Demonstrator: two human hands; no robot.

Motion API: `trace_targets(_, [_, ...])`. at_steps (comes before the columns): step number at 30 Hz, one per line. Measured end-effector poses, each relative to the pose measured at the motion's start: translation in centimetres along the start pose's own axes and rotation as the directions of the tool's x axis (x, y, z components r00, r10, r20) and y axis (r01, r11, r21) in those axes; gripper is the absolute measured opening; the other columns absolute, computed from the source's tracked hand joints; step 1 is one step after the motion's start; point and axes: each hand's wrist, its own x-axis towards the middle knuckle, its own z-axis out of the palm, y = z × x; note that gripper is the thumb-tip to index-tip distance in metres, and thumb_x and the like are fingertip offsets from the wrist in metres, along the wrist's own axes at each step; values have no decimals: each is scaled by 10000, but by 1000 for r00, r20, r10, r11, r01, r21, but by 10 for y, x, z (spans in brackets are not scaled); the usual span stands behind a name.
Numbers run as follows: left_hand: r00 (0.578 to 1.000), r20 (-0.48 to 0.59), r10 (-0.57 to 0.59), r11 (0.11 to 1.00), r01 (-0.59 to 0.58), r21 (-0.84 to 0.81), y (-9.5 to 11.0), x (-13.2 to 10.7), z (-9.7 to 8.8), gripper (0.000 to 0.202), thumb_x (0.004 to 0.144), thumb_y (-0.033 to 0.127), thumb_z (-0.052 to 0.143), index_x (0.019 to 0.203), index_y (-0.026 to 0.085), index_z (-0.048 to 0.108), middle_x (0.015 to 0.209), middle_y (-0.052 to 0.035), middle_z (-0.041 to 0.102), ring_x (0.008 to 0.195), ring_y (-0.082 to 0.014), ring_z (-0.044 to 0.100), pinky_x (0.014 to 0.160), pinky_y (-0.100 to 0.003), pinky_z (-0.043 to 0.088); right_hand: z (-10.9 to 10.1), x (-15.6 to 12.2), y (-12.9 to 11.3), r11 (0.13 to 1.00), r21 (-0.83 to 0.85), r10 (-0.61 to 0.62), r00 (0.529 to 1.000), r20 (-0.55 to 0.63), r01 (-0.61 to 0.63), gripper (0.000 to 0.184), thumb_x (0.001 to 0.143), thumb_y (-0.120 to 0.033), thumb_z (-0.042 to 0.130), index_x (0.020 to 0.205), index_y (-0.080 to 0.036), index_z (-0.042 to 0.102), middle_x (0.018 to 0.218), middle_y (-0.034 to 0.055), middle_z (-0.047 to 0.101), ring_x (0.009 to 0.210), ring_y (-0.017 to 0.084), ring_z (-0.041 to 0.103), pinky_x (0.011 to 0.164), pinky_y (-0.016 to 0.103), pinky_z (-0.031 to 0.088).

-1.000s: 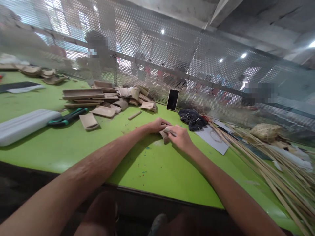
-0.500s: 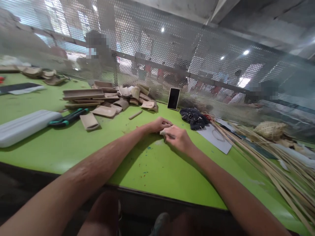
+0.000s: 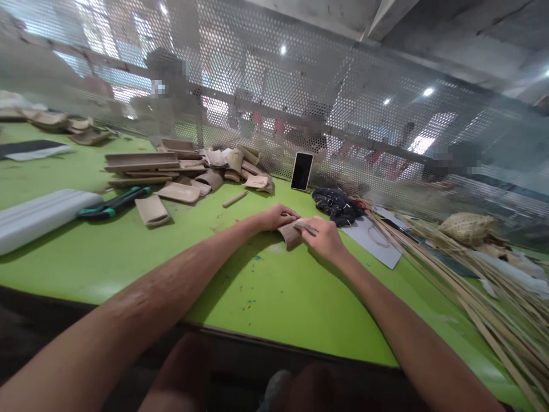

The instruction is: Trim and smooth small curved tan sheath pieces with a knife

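A short curved piece of bamboo [image 3: 290, 236] lies on the green table in front of me. My left hand [image 3: 277, 217] is closed on its far left edge, pinning it down. Pinched in the fingers of my right hand [image 3: 325, 236] is a small, pale grey folded piece [image 3: 305, 227] that looks like sandpaper. It touches the right side of the bamboo's upper face. My palm and fingers hide part of what each hand grips.
Cut bamboo pieces [image 3: 141, 162] are heaped behind to the left, near a green-handled tool [image 3: 115, 204] and a white case [image 3: 43, 217]. A phone [image 3: 302, 170] leans against the mesh screen. Dark cloth [image 3: 337, 206] and long bamboo strips [image 3: 454, 280] lie right.
My right hand has slid to the right with the folded piece, uncovering more of the bamboo. My left hand stays in about the same place.
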Motion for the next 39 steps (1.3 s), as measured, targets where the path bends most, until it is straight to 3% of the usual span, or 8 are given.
trace_targets(5, [999, -19, -26, 998, 25, -66, -1, -1, 1, 395, 849, 384, 604, 1081, 107, 763, 1061, -127, 762, 952, -235, 688, 864, -334, 537, 7, 2, -12, 982, 106, -165, 984, 60, 158, 268, 857, -123, 606, 1052, -228, 757, 1026, 51, 769, 939, 224, 658, 875, 407, 540])
trace_targets(10, [999, -33, -25, 999, 24, -47, -1, -1, 2, 369, 843, 336, 596, 1071, 96, 759, 1061, -127, 762, 956, -221, 682, 866, -323, 531, 6, 3, -8, 999, 13, -34, 999, 13, 34, 240, 851, -109, 615, 1003, -210, 770, 1003, 72, 776, 830, 225, 668, 784, 402, 556])
trace_targets(16, [999, -16, -44, 998, 43, -49, 0, -2, 1, 408, 860, 406, 600, 1088, 105, 755, 1064, -126, 760, 959, -228, 680, 841, -312, 529, 8, 3, -16, 984, 96, -158, 984, 78, 150, 286, 856, -99, 611, 1055, -240, 759, 1039, 41, 773, 942, 222, 678, 911, 422, 537])
trace_targets(22, [999, -23, -36, 999, 35, -30, -1, -1, 1, 352, 841, 371, 624, 1030, 108, 763, 1032, -113, 764, 944, -221, 679, 868, -318, 519, 5, 1, -1, 1000, -21, 0, 1000, -8, 0, 234, 851, -103, 622, 1003, -198, 772, 1054, 90, 769, 869, 244, 683, 806, 416, 559])
trace_targets(27, [999, -30, -34, 998, 32, -53, -1, -2, 2, 400, 850, 401, 606, 1073, 103, 751, 1071, -131, 755, 976, -234, 676, 874, -331, 519, 11, 1, -14, 983, 87, -167, 984, 62, 161, 266, 869, -118, 608, 1056, -237, 754, 1065, 40, 767, 998, 227, 666, 953, 425, 517])
trace_targets(33, [999, -13, -30, 1000, 30, 1, 2, -2, 1, 352, 858, 341, 584, 1034, 87, 752, 1011, -122, 762, 922, -214, 672, 837, -310, 521, 6, -2, 0, 1000, 21, -20, 1000, -18, 20, 238, 872, -108, 596, 1037, -188, 748, 1052, 91, 756, 882, 225, 668, 817, 391, 547])
trace_targets(37, [1000, -17, -21, 1000, 22, 15, 4, -4, 0, 362, 869, 362, 570, 1041, 98, 747, 1007, -96, 762, 925, -205, 666, 835, -294, 517, 11, -3, -9, 990, 39, -134, 991, 26, 133, 189, 881, -115, 571, 979, -180, 719, 1030, 87, 714, 885, 200, 638, 796, 332, 518])
trace_targets(39, [1000, -25, -11, 1000, 12, 27, 5, -4, 0, 351, 870, 346, 563, 1029, 92, 746, 1012, -95, 762, 925, -203, 665, 832, -288, 515, 11, -2, -11, 991, 16, -136, 990, 44, 135, 137, 873, -123, 565, 914, -177, 685, 973, 81, 687, 835, 188, 609, 759, 313, 495])
